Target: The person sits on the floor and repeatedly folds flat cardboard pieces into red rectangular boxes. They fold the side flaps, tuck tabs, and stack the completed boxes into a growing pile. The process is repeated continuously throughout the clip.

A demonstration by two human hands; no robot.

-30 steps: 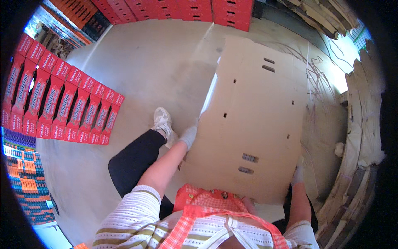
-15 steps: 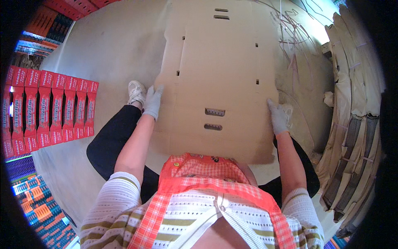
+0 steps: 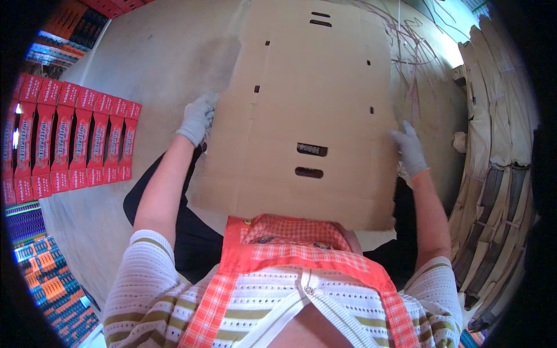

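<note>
Cardboard sheet (image 3: 307, 122) looks plain brown, slotted, perhaps faintly creased lengthwise.

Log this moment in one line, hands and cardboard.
left gloved hand: at left edge | right gloved hand: at right edge | cardboard: slotted

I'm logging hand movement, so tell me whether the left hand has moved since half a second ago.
Yes: leftward. The left hand now appears nearer the red boxes, the gap between them narrower than before.

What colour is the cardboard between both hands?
The cardboard is light brown, as the head view shows.
</note>
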